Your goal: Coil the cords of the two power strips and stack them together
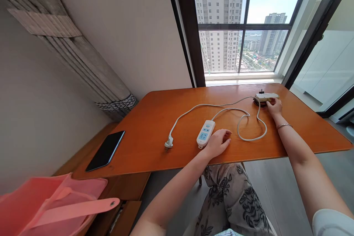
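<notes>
A small white power strip with blue socket faces lies on the brown table. Just to its right, my left hand rests on the tabletop, fingers loosely bent and apart, holding nothing. A white cord runs across the table, with a loop on the right and a plug at its left end. Near the far right corner, my right hand grips the right end of a second, off-white long block, which looks like another power strip. Something dark, partly hidden, sits under that block, and a black plug shows behind it.
On the table's left side lies a black phone or tablet. A pink bin or bag with a strap stands at the lower left. Behind the table are a window and a grey curtain. My legs are under the front edge.
</notes>
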### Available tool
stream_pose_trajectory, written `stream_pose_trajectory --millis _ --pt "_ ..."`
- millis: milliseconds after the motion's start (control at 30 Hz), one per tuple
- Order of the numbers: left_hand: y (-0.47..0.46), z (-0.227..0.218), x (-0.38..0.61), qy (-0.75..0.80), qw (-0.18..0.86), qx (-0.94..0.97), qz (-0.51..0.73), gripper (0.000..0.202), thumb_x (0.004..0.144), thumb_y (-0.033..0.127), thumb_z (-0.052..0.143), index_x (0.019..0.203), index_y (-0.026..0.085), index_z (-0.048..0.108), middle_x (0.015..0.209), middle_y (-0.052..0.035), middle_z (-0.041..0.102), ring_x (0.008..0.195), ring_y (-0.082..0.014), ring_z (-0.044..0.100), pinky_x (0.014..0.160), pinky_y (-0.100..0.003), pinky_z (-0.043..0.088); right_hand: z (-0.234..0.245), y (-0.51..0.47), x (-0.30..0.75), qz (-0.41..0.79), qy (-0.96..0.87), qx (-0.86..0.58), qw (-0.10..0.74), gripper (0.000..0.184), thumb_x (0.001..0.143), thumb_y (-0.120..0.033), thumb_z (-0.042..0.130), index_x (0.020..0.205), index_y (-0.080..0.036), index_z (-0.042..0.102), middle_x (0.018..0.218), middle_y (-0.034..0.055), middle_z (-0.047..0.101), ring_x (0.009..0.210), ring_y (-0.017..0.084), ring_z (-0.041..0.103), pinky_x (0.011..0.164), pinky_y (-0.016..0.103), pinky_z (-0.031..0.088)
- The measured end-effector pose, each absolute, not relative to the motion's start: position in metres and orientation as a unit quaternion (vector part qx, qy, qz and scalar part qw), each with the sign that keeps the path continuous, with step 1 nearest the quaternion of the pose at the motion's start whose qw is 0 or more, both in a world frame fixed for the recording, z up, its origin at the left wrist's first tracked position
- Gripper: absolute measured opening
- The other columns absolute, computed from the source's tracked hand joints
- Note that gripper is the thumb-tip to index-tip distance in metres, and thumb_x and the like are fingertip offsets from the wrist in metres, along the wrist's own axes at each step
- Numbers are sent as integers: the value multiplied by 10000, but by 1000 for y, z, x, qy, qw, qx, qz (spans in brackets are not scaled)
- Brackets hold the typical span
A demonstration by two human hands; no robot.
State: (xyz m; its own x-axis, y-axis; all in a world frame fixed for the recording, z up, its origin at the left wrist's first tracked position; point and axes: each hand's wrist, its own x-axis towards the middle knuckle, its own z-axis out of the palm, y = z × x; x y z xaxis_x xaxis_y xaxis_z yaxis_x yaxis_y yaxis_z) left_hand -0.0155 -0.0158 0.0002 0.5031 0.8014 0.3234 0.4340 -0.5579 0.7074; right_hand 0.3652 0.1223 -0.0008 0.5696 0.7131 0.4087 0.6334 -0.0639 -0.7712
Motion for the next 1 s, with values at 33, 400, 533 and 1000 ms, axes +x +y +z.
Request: stream_pose_trajectory --millis 33,400,533,1000 --pt "-16 1 -15 377 280 820 325 214 848 198 593 1060 206 624 1085 -82 714 1010 -219 671 939 -407 550 -1 120 362 27 -511 -714 478 353 790 -265 653 1114 -130 694 1138 125 633 999 231 603 1003 401 468" --pt "-16 4 -14 373 251 839 307 121 841 177 579 942 209 637 1032 -73 703 1014 -232 646 944 -416 521 4 122 336 -59 -654 -731 187 330 951 -302 523 1122 -182 778 1067 138 696 954 256 636 868 354 483" --pt "-16 5 -14 369 250 841 307 106 845 181 575 923 213 639 1026 -70 707 1006 -228 643 938 -409 519 4 131 334 -35 -643 -731 224 301 916 -276 569 1080 -137 780 1053 159 698 973 270 635 909 369 480" --pt "-15 4 -13 366 236 847 306 108 856 183 559 916 211 644 1015 -69 708 999 -224 643 936 -407 521 4 117 327 172 -485 -660 548 238 880 -309 553 919 -143 720 1007 116 715 1051 232 622 1016 415 485"
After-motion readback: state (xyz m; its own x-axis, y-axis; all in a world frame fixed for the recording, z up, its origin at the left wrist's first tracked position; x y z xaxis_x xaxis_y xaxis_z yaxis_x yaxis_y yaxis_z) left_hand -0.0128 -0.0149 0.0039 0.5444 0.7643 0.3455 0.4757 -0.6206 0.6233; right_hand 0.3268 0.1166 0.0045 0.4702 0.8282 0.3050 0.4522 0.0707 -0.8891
